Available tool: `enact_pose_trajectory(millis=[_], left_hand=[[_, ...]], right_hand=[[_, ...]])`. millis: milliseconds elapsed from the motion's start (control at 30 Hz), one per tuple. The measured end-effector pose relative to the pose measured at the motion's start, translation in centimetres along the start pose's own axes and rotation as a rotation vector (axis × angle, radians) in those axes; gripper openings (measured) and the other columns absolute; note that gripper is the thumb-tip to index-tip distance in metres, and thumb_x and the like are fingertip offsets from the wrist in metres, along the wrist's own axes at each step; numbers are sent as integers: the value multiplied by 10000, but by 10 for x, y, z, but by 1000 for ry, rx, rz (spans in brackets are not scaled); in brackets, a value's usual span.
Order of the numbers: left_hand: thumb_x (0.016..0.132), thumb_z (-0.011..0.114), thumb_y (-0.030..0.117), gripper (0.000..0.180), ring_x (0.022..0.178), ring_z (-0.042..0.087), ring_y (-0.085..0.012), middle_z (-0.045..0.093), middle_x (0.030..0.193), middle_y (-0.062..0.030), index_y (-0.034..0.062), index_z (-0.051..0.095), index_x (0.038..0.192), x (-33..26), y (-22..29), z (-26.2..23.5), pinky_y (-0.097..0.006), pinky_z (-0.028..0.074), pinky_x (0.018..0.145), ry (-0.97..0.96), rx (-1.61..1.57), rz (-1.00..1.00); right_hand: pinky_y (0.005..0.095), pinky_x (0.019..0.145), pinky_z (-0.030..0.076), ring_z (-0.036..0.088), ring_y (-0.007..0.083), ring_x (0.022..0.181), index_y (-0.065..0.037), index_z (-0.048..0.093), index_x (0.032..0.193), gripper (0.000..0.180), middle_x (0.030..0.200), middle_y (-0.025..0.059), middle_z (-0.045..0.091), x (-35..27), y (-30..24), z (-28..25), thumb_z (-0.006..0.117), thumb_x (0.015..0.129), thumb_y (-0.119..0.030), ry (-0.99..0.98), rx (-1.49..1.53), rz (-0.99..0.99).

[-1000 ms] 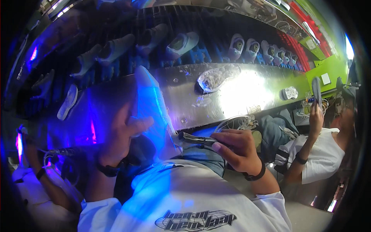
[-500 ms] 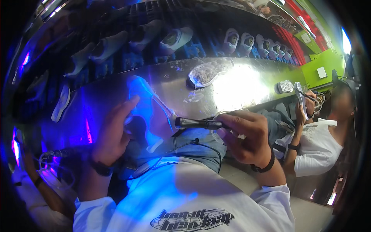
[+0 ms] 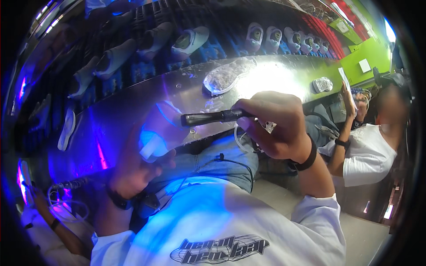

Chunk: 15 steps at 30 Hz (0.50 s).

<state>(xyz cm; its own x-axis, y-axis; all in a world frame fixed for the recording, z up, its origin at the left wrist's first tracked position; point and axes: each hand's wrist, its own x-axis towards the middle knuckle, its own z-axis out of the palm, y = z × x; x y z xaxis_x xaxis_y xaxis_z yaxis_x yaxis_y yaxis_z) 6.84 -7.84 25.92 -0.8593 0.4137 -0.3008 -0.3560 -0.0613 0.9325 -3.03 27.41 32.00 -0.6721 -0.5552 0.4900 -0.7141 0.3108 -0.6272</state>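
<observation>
A pale shoe (image 3: 162,126), lit blue, is tilted over the near edge of the metal bench. My left hand (image 3: 135,175) is closed around its lower end, with the fingers blurred by motion. In my right hand (image 3: 277,122) is a black-handled brush (image 3: 208,118), pinched between thumb and fingers and pointing left. The brush's end lies close to the shoe's right side, and I cannot tell whether they touch. A thin clear tube (image 3: 241,141) loops below my right hand.
Shoes (image 3: 191,39) stand in a row on blue supports behind the bench (image 3: 186,77). A rough-topped sole (image 3: 226,76) and a smaller one (image 3: 322,84) lie there, plus a pale sole (image 3: 66,129) at left. A co-worker (image 3: 366,150) sits at right; another person's arm (image 3: 55,221) shows at left.
The shoe has turned and tipped, and my left hand has shifted lower beneath it. My right hand has moved up and left with the brush. The co-worker's held sole has tilted.
</observation>
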Motion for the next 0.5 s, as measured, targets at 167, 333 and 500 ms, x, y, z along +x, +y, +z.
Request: enact_pose_trajectory(millis=[167,333,500], left_hand=[[1084,535,312,699,1329,539,-476,406,1513,-275,27,212,1635,2,-6,-7,-503,573,1026,-282,-1431,-372],[1120,389,358,608,1285,542,-516,463,1325,-300,-53,292,1557,8,1,9,-513,591,989,-314,-1520,-411],[1095,460,287,490,1056,640,-476,489,1211,-296,-73,430,1425,12,-1,21,-455,625,785,-232,-1430,-394]], right_hand=[[337,577,470,609,234,604,52,761,1050,252,775,135,689,-2,12,8,733,820,-48,48,85,-1],[358,602,523,685,279,668,45,774,1071,253,817,164,718,-17,20,18,773,860,-95,135,222,93],[366,604,501,672,264,667,44,772,1074,252,791,156,694,-29,28,35,770,892,-130,189,348,176]])
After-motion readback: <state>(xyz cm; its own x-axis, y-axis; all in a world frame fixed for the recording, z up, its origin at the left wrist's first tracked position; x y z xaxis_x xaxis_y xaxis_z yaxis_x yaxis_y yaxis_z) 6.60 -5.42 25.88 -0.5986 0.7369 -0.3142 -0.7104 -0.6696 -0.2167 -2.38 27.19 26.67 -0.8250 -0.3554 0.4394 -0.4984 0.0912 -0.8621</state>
